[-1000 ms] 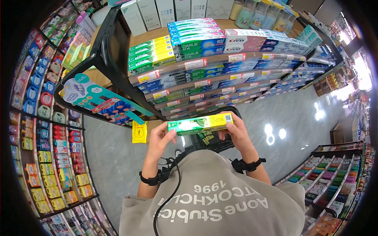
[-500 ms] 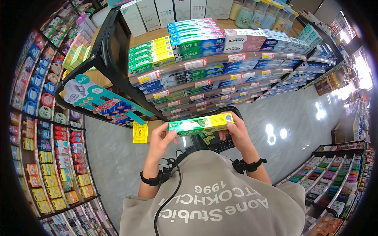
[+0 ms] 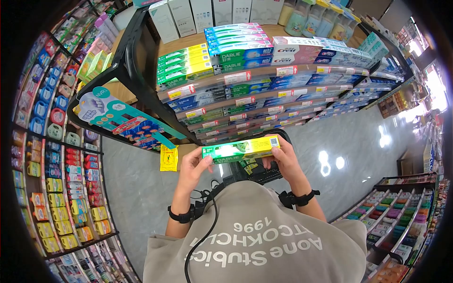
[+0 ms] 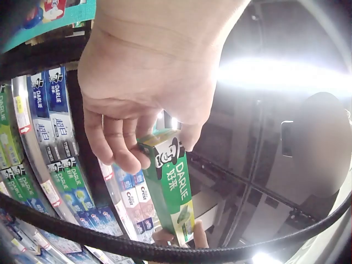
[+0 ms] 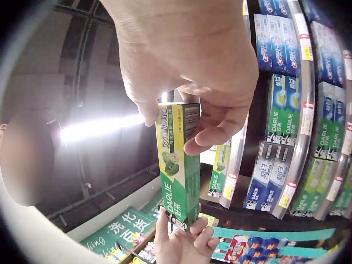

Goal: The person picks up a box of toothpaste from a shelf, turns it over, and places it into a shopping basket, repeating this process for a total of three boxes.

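A green and yellow Darlie toothpaste box (image 3: 240,148) is held level in front of the chest, between both hands. My left hand (image 3: 191,166) pinches its green end, thumb on the near face and fingers behind. At the yellow end with the barcode, my right hand (image 3: 285,160) grips with the thumb in front. The left wrist view shows the toothpaste box (image 4: 171,187) below the left hand (image 4: 146,82), its Darlie print facing the camera. From the right wrist, the right hand (image 5: 187,60) holds the yellow end of the toothpaste box (image 5: 179,159).
Ahead stands a shelf unit with stacked toothpaste boxes, green-yellow ones (image 3: 184,63) at the left and Crest boxes (image 3: 295,47) farther right. A black basket (image 3: 269,173) is below the hands. A yellow packet (image 3: 168,158) hangs by the shelf's left end. Shelves of bottles (image 3: 56,188) line the left.
The view has shifted slightly, so the shelf sits a little lower and farther right. Both hands keep hold of the toothpaste box, nearly still.
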Available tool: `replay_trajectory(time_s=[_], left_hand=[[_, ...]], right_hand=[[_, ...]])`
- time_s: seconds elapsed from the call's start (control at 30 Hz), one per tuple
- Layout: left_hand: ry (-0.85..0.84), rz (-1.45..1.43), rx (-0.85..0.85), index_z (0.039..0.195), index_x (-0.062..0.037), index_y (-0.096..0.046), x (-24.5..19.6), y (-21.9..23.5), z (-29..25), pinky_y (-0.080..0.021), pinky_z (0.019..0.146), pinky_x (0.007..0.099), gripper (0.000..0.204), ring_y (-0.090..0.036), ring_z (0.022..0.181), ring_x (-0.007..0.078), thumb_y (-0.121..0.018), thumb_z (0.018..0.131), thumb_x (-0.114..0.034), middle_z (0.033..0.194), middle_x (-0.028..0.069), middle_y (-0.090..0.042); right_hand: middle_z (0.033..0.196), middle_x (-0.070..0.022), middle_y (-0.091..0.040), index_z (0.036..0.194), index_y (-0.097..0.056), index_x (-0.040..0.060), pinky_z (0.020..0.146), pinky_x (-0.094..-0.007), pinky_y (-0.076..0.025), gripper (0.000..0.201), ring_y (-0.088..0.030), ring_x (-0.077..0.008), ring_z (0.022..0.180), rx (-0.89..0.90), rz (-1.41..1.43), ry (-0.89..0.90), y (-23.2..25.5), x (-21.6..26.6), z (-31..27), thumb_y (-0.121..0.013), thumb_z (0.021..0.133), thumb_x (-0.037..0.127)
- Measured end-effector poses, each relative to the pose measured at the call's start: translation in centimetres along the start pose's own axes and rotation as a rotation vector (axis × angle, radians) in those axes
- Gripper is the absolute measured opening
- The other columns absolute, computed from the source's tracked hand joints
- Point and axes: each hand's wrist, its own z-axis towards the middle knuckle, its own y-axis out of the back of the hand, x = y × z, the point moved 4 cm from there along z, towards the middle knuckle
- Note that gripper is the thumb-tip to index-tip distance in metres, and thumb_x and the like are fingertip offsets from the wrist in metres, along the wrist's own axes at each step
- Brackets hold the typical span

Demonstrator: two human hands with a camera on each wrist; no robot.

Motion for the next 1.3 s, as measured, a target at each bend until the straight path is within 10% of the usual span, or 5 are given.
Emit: replay_trajectory(time_s=[0.87, 0.97, 1.07, 1.3], left_hand=[[0.084, -0.016, -0.023, 0.120, 0.0011, -0.067, -0.1, 0.6, 0.2, -0.051, 0.074, 0.0281, 0.035, -0.064, 0.084, 0.0155, -0.071, 0.093, -0.020, 0.102, 0.0065, -0.068], [-0.384, 0.799, -0.143, 0.123, -0.0058, -0.067, -3.6, 0.4, 1.1, -0.050, 0.090, 0.0359, 0.048, -0.064, 0.106, 0.0267, -0.083, 0.080, -0.020, 0.120, 0.0103, -0.065], [-0.426, 1.061, -0.182, 0.124, -0.0092, -0.066, -7.0, -1.1, 1.3, -0.045, 0.102, 0.0422, 0.062, -0.056, 0.125, 0.0330, -0.089, 0.066, -0.016, 0.134, 0.0109, -0.059], [-0.519, 1.164, 0.063, 0.118, -0.0112, -0.067, -6.1, -4.7, 3.1, -0.048, 0.090, 0.0411, 0.057, -0.065, 0.102, 0.0294, -0.089, 0.065, -0.015, 0.109, 0.0082, -0.071]], right_hand=[[0.092, -0.0075, -0.066, 0.120, -0.055, 0.0001, 0.061, -0.0244, -0.051, 0.039, -0.064, -0.0118, 0.069, -0.008, 0.022, -0.008, -0.3, -0.2, 0.3, -0.062, 0.099, 0.033], [0.095, -0.0074, -0.066, 0.121, -0.056, 0.0002, 0.062, -0.0243, -0.051, 0.037, -0.064, -0.0116, 0.073, -0.024, 0.051, 0.002, -0.1, -0.4, 0.3, -0.064, 0.098, 0.029], [0.099, -0.0068, -0.067, 0.122, -0.056, 0.0004, 0.063, -0.0242, -0.052, 0.035, -0.065, -0.0115, 0.077, -0.039, 0.060, -0.008, -0.2, -0.7, 0.4, -0.068, 0.096, 0.021], [0.115, -0.0075, -0.065, 0.132, -0.056, 0.0015, 0.072, -0.0255, -0.054, 0.042, -0.065, -0.0132, 0.094, 0.042, -0.063, 0.006, -1.1, -0.7, 0.7, -0.070, 0.093, 0.008]])
